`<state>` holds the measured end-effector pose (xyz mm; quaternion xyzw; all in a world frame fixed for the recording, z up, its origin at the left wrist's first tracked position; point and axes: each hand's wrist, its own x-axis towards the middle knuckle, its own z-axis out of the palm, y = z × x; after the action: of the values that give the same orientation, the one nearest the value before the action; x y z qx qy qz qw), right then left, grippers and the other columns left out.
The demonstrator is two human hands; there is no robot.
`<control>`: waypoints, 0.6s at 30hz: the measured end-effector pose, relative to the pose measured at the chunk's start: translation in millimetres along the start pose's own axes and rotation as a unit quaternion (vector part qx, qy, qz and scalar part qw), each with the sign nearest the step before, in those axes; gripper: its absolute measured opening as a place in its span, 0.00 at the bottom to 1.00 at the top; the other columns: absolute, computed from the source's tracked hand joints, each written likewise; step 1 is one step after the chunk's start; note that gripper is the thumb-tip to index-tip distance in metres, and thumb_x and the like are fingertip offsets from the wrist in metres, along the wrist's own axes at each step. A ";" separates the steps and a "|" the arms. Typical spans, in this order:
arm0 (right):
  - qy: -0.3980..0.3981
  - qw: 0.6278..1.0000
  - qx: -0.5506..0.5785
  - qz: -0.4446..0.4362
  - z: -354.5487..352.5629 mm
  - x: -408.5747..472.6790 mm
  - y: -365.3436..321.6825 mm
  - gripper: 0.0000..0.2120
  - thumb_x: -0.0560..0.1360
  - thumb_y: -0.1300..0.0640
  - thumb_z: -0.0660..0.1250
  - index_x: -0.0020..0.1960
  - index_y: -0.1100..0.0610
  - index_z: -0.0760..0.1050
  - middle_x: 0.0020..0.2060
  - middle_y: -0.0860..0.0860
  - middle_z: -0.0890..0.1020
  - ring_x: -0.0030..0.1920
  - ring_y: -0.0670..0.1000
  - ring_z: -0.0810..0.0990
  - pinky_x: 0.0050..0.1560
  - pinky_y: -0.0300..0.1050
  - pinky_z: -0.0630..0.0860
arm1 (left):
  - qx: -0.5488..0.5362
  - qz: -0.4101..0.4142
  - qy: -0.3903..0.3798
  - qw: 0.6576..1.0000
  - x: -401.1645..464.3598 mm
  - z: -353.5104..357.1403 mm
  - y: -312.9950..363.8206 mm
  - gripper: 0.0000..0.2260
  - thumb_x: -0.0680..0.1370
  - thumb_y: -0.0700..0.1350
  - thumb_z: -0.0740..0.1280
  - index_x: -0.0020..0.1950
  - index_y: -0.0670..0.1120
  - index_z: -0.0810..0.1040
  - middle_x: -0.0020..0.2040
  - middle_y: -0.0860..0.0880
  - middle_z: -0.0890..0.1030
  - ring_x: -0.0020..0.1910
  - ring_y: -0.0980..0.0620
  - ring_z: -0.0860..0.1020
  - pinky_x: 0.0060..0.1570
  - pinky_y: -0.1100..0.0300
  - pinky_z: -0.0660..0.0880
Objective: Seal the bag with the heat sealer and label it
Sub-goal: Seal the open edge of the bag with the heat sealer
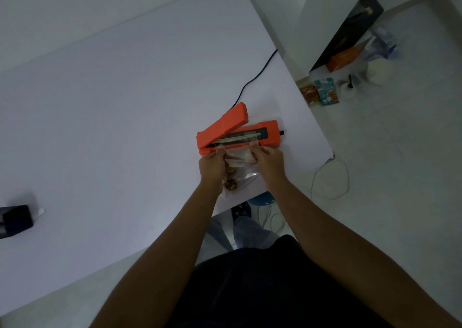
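Lying at the table's near right corner, the clear bag (pixel 240 170) has its mouth over the open orange sealer (pixel 237 137), whose lid stands raised. Brown contents show low in the bag, kind not discernible; both hands cover part of the film. A black cord (pixel 252 80) runs from the sealer off the far edge. White table (pixel 112 102), pale tiled floor. A dark object (pixel 15 221) is cut off at the left edge, unidentifiable. Floor items at far right are blurred: two small packets (pixel 320 91), an orange box (pixel 343 57), a white cable (pixel 330 177). Left hand (pixel 212 166) and right hand (pixel 270 161) each pinch an upper corner of the bag, fingers curled.
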<state>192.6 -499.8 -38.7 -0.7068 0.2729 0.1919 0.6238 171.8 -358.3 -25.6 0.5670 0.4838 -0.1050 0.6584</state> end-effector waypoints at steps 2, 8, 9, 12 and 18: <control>0.002 1.000 -0.001 -0.002 0.3 -0.1 -0.3 0.16 0.76 0.50 0.71 0.41 0.64 0.80 0.32 0.53 0.81 0.32 0.48 0.79 0.36 0.40 0.77 | -0.001 0.004 0.003 1.000 -0.6 1.0 0.1 0.06 0.80 0.43 0.64 0.44 0.46 0.78 0.38 0.47 0.82 0.33 0.51 0.79 0.36 0.57 0.78; 0.053 0.998 -0.036 -0.008 -2.0 -2.4 -0.9 0.23 0.75 0.42 0.70 0.40 0.65 0.81 0.34 0.57 0.84 0.33 0.51 0.81 0.37 0.44 0.79 | 0.008 0.003 -0.007 1.000 0.1 0.2 -1.4 0.07 0.80 0.43 0.64 0.45 0.42 0.78 0.33 0.46 0.80 0.22 0.52 0.75 0.23 0.62 0.71; 0.069 0.996 -0.056 -0.019 -4.2 -3.3 -2.6 0.24 0.76 0.42 0.69 0.38 0.64 0.81 0.33 0.56 0.84 0.32 0.50 0.81 0.36 0.44 0.78 | 0.010 0.005 -0.006 1.000 1.3 0.6 -2.3 0.07 0.80 0.43 0.64 0.46 0.41 0.78 0.34 0.45 0.80 0.23 0.52 0.74 0.23 0.62 0.71; 0.115 0.982 -0.118 -0.091 -13.2 -9.0 -14.7 0.23 0.78 0.43 0.65 0.33 0.59 0.74 0.27 0.49 0.76 0.28 0.43 0.72 0.32 0.37 0.69 | 0.013 0.008 -0.001 1.000 3.4 1.3 -3.4 0.07 0.80 0.42 0.64 0.48 0.41 0.78 0.36 0.45 0.80 0.25 0.51 0.75 0.23 0.62 0.71; 0.057 0.965 -0.076 -0.244 -23.3 -36.6 -76.2 0.17 0.79 0.48 0.66 0.41 0.61 0.76 0.34 0.52 0.80 0.34 0.46 0.78 0.36 0.36 0.76 | 0.008 0.008 -0.001 1.000 5.5 0.5 -4.5 0.06 0.80 0.42 0.64 0.47 0.41 0.79 0.35 0.45 0.81 0.29 0.48 0.79 0.27 0.59 0.75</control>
<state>210.1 -511.9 46.4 -0.8069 0.1122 0.0137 0.5798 171.7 -358.0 -32.7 0.5763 0.4777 -0.1044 0.6549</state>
